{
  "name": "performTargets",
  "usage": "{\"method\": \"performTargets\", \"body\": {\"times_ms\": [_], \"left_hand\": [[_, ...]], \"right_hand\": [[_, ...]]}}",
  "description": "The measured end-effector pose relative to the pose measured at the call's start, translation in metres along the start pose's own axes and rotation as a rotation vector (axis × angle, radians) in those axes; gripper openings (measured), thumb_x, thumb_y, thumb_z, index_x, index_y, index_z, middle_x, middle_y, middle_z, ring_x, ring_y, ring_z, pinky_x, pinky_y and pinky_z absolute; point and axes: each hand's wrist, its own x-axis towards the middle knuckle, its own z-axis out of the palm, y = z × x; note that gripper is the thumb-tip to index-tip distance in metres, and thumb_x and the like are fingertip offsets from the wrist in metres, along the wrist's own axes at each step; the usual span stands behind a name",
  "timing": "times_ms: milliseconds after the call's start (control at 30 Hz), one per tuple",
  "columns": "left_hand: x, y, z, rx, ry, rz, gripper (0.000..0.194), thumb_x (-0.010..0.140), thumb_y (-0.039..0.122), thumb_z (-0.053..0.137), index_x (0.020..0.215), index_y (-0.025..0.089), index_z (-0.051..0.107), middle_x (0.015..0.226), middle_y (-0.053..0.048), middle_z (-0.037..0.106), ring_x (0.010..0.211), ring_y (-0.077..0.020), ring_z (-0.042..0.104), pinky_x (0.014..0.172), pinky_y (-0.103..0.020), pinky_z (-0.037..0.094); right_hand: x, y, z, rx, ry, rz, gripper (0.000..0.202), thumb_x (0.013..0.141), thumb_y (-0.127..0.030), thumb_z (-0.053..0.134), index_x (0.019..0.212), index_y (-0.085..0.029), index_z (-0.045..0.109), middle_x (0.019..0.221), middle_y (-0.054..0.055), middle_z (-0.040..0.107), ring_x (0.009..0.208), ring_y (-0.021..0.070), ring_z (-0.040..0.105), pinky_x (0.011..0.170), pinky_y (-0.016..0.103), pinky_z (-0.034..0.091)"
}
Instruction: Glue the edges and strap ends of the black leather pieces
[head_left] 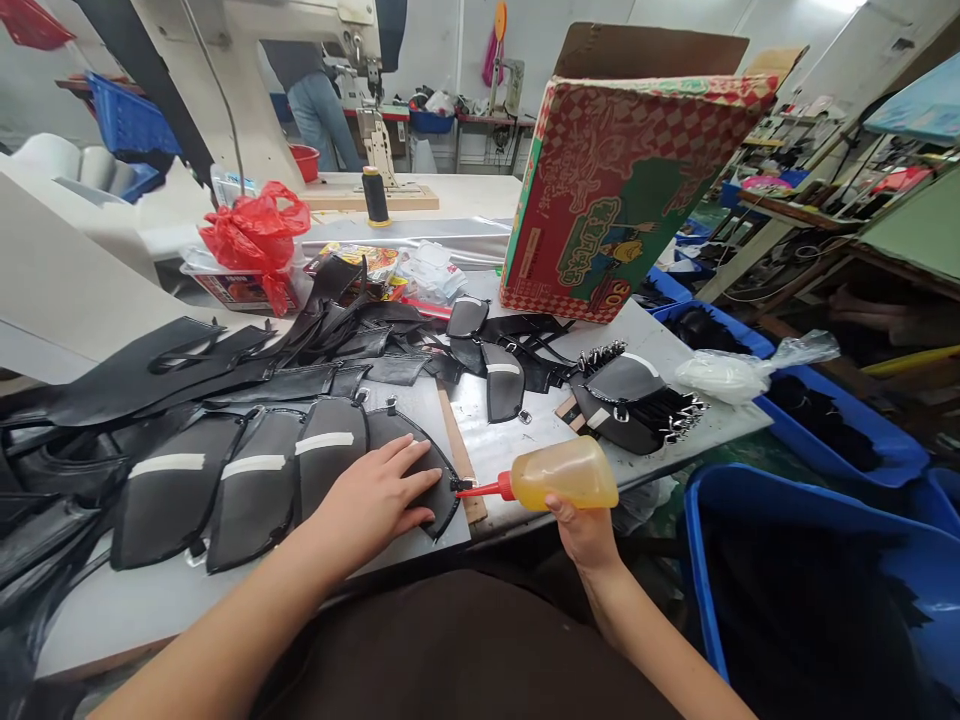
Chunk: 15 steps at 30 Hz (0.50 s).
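My left hand (382,488) lies with fingers spread on a black leather piece (401,432), pressing it to the table near the front edge. In my right hand (589,535) is a squeeze bottle (566,472) of yellowish glue-like liquid, tipped on its side. Its red nozzle (484,489) points left and meets the small buckle (459,485) at the piece's right edge. Left of my left hand, several similar black pieces (251,480) with white strips lie overlapping in a row. Farther back are small black pieces (504,383) with metal buckles.
A red and green carton (600,200) stands at the table's back right. A sewing machine (330,40), a thread cone (375,197) and black straps (337,330) are behind. Blue bins (705,560) with black pieces line the right side. A person (319,105) stands in the background.
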Motion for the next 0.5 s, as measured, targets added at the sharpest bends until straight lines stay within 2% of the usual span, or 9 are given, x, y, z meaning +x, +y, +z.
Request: {"method": "performTargets", "body": {"times_ms": [267,400,500], "left_hand": [[0.001,0.003,-0.004,0.023,-0.047,0.004,0.039,0.077,0.041,0.063,0.112,0.024,0.066,0.13,-0.011,0.055,0.121,-0.0295,0.049,0.1,-0.041,0.043],[0.0,0.003,-0.002,0.037,-0.016,0.018,0.038,0.078,0.042,0.063,0.111,0.024,0.066,0.129,-0.011,0.056,0.12,-0.0296,0.05,0.099,-0.042,0.044],[-0.001,0.002,0.0,0.05,-0.012,0.022,0.038,0.078,0.042,0.063,0.111,0.024,0.066,0.129,-0.011,0.056,0.12,-0.0297,0.05,0.098,-0.041,0.045]], "right_hand": [[-0.022,0.002,0.001,-0.023,-0.028,0.021,0.041,0.05,-0.031,0.086,0.085,-0.022,0.066,0.078,0.004,0.069,0.069,0.0228,0.066,0.064,0.035,0.058],[-0.028,-0.008,0.01,-0.09,-0.17,-0.004,0.039,0.054,-0.035,0.084,0.085,-0.022,0.065,0.076,0.004,0.07,0.067,0.0246,0.067,0.06,0.035,0.059],[-0.027,-0.013,0.011,-0.113,-0.266,-0.083,0.039,0.058,-0.035,0.083,0.091,-0.022,0.065,0.082,0.005,0.071,0.072,0.0255,0.068,0.064,0.035,0.06]]}}
